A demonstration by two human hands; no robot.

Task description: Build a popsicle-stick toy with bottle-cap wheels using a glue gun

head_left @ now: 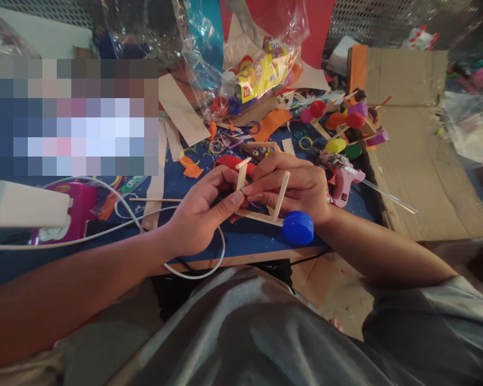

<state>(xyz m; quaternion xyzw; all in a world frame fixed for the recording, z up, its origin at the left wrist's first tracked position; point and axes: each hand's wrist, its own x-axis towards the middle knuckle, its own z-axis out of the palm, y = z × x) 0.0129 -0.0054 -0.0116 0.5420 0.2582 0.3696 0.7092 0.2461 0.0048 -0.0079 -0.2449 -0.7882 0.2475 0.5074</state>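
Observation:
Between my two hands is a small frame of wooden craft sticks (280,197), with a blue bottle cap (298,228) at its near right corner like a wheel. My left hand (203,209) grips the frame's left end, thumb and fingers closed near an upright stick. From the far side my right hand (292,179) pinches the same spot, its fingertips meeting the left thumb. Two uprights stand out of the frame. What lies under the fingertips is hidden. A pink glue gun (346,182) rests just right of my right hand.
Behind the hands lie pliers (241,147), rubber bands (217,143) and orange paper scraps (271,124). Stick models with coloured caps (356,119) stand at the back right, beside a cardboard sheet (414,166). A white cable (224,249) loops near the table edge, by a magenta power strip (82,209).

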